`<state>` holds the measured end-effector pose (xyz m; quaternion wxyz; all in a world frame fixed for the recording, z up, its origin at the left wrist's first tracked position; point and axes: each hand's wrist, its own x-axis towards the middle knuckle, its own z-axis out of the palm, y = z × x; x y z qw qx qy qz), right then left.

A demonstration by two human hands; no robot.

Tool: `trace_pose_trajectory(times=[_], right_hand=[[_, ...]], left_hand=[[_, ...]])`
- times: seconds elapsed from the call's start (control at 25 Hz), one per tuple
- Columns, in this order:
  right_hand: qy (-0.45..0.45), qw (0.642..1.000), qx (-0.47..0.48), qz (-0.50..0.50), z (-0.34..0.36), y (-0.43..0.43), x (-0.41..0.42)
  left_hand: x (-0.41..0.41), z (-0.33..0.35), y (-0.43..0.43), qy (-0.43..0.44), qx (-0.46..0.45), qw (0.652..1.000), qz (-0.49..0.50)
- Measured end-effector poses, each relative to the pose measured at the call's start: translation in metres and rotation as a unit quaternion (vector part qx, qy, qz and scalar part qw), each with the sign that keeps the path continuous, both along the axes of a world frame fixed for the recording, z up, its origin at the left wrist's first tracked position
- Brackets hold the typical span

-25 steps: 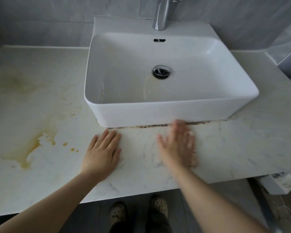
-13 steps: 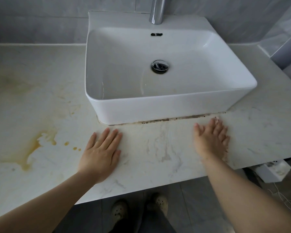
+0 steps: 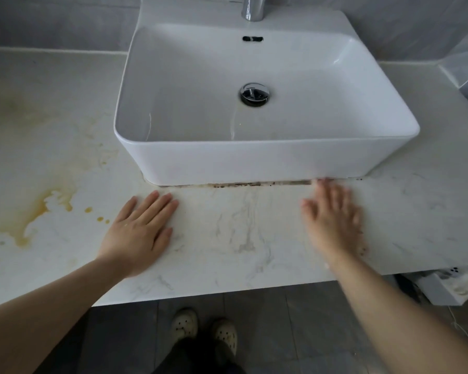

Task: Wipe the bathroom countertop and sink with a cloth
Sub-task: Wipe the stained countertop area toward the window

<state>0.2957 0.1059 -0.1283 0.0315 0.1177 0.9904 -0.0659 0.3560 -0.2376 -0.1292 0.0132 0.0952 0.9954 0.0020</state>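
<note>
- Grey tiled wall (image 3: pixel 52 20) backs a pale marble-look countertop (image 3: pixel 227 252), on which a white rectangular sink (image 3: pixel 268 163) sits with a chrome tap (image 3: pixel 253 8) behind it and a drain (image 3: pixel 255 94) in its floor.
- A yellow-brown stain (image 3: pixel 41 209) spreads over the counter's left part, and a dark line of grime (image 3: pixel 241 184) runs along the seam under the sink's front wall.
- The left hand (image 3: pixel 139 233) lies flat on the counter, fingers straight and together, holding nothing; it looks like a brace.
- The right hand (image 3: pixel 333 220) is blurred, palm down, fingers straight, fingertips near the grime line at the sink's right front corner.
- No cloth shows plainly; whether a thin one lies under the right palm cannot be told.
- Judged from this, the step in hand is wiping the front strip of counter before the sink.
- The stain, the seam and the basin look untouched, so most of the task remains.
- The next move calls for firm pressure into the seam, then a reach left to the stain.
</note>
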Motion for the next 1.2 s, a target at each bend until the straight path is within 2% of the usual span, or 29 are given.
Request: trace_pose_trajectory(times=[0.08,0.16,0.28,0.36,0.4,0.48,0.56,0.64,0.72,0.8,0.92,1.0,1.04,1.12,1.2], right_hand=[[-0.03,0.995,-0.013,-0.093,0.007,0.005,-0.009],[-0.031,0.997,-0.01,-0.069,0.005,-0.038,0.001],[0.009,0.989,-0.032,0.147,0.002,-0.141,0.05],[-0.035,0.956,-0.037,0.287,0.01,-0.18,0.075],[-0.04,0.948,-0.031,0.315,0.012,-0.182,0.075],[-0.004,0.964,-0.007,0.265,0.008,-0.153,0.058],[-0.009,0.996,0.002,0.094,0.005,-0.124,0.039],[-0.036,0.997,-0.006,-0.067,0.01,-0.118,0.031],[-0.028,0.993,-0.018,-0.112,0.009,-0.154,0.03],[-0.004,0.999,-0.046,-0.027,0.006,-0.217,0.041],[0.023,0.978,-0.055,0.2,0.007,-0.299,0.085],[0.009,0.95,-0.02,0.312,0.007,-0.306,0.104],[0.007,0.948,-0.005,0.318,0.006,-0.292,0.1],[0.014,0.981,0.006,0.195,0.003,-0.251,0.077],[-0.007,1.0,-0.021,0.001,0.009,-0.221,0.05]], left_hand=[[-0.001,0.001,0.0,0.005,0.013,1.0,0.001],[0.0,0.001,0.0,0.023,0.027,0.999,0.002],[0.003,-0.001,-0.001,0.068,0.065,0.996,0.011],[0.007,0.0,0.0,0.095,0.077,0.992,0.033],[0.01,0.0,-0.001,0.1,0.079,0.991,0.046],[0.011,0.001,0.002,0.091,0.085,0.991,0.051],[0.014,0.003,-0.01,0.064,0.075,0.995,0.024],[0.019,0.005,-0.033,0.038,0.034,0.998,-0.021],[0.026,0.009,-0.059,-0.002,-0.007,0.999,-0.042],[0.03,0.014,-0.088,-0.044,-0.035,0.998,-0.031],[0.03,0.023,-0.119,-0.103,-0.033,0.994,-0.001],[0.028,0.026,-0.133,-0.121,-0.043,0.992,-0.005],[0.027,0.027,-0.137,-0.122,-0.043,0.991,-0.015],[0.026,0.028,-0.141,-0.13,-0.031,0.991,-0.028],[0.025,0.027,-0.141,-0.145,-0.013,0.989,-0.027]])
